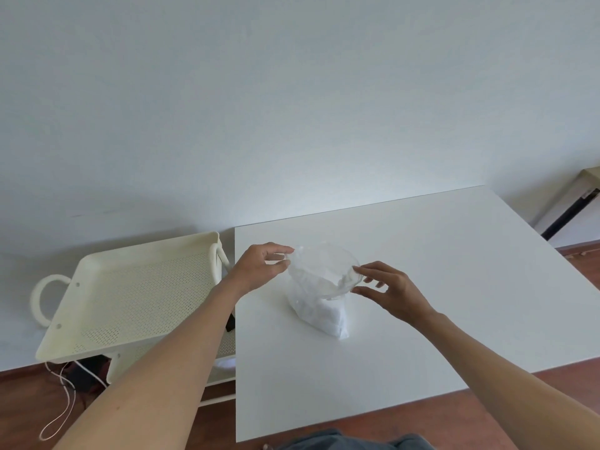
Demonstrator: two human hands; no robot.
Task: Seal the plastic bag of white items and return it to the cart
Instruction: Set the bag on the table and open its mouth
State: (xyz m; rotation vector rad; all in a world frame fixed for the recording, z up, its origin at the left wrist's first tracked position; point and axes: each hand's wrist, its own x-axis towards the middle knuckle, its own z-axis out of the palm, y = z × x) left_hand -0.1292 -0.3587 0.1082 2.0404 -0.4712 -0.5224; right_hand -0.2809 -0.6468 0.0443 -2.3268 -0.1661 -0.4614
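A clear plastic bag (319, 293) holding white items stands upright on the white table (438, 287), its mouth gaping wide. My left hand (259, 266) pinches the left rim of the mouth between thumb and fingers. My right hand (388, 292) has its fingertips on the right rim, fingers spread. The cream perforated cart (130, 297) stands left of the table with nothing on its top tray.
The cart's looped handle (43, 300) sticks out on its left. A white cord (63, 404) and dark items lie on the wooden floor under the cart. The wall runs close behind the table. Another piece of furniture (581, 203) stands at the far right.
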